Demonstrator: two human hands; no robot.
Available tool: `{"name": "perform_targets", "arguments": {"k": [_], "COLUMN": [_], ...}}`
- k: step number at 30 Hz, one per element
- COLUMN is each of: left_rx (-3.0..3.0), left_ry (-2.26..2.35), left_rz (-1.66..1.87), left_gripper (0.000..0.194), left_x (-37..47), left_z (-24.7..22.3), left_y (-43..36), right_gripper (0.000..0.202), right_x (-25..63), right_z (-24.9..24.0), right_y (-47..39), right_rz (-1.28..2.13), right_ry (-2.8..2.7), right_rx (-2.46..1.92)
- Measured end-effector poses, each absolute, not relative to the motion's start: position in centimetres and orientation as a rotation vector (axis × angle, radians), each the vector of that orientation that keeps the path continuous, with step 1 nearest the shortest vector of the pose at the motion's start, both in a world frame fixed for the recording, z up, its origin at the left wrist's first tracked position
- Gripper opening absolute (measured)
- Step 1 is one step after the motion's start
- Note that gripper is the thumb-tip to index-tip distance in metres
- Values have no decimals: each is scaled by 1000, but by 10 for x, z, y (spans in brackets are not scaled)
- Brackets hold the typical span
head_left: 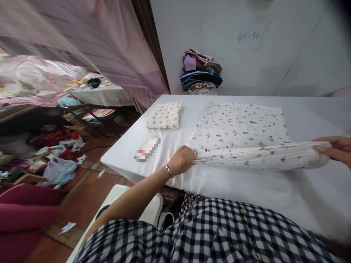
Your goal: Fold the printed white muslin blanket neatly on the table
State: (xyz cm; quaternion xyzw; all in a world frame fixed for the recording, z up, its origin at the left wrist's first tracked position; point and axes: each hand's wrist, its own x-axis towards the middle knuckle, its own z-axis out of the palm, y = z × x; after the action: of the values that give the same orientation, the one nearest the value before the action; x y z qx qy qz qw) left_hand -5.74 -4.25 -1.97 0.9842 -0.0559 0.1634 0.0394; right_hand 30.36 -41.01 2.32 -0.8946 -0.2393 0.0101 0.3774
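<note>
On the far left, the floor (pixel 90 182) is covered with bags and scraps of paper, and a pink net curtain (pixel 109 47) hangs above them. Next comes the white counter (pixel 274 197). Near its left end lies a small blurred object (pixel 147 149), and behind it a small folded cloth (pixel 165 115) with a grey pattern. The left hand (pixel 181 160), with a bracelet on the wrist, is closed on the left end of the folded edge of a spotted cloth (pixel 238 128). This cloth lies flat on the middle of the counter, and its near edge is lifted and turned over into a long fold that runs between the two hands. Behind the cloth, against the white wall (pixel 274 47), stands a pile of folded clothes (pixel 201 72). On the far right, the right hand (pixel 334 149) pinches the right end of the same fold with its fingers; part of this hand is cut off by the picture border.
</note>
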Motion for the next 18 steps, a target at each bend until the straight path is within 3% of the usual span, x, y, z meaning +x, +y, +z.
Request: {"name": "perform_targets", "arguments": {"k": [3,10,18], "left_rx": [2982,2920,2924], "left_ry": [-222,-128,-99], "left_rz": [621,792,789], "left_gripper": [18,19,17], "left_x": [-61,-67,-74], "left_z": [-20,-4,0], "left_y": [-40,-27,-25], "right_gripper": [29,19,38], "right_x": [285,252,273], "right_z": [40,74,49], "right_y": [-403,-384,-417], "right_rz": [220,191,7], "right_ry": [-537,-386,-674], "right_rx": [-2161,-2169,-2228]}}
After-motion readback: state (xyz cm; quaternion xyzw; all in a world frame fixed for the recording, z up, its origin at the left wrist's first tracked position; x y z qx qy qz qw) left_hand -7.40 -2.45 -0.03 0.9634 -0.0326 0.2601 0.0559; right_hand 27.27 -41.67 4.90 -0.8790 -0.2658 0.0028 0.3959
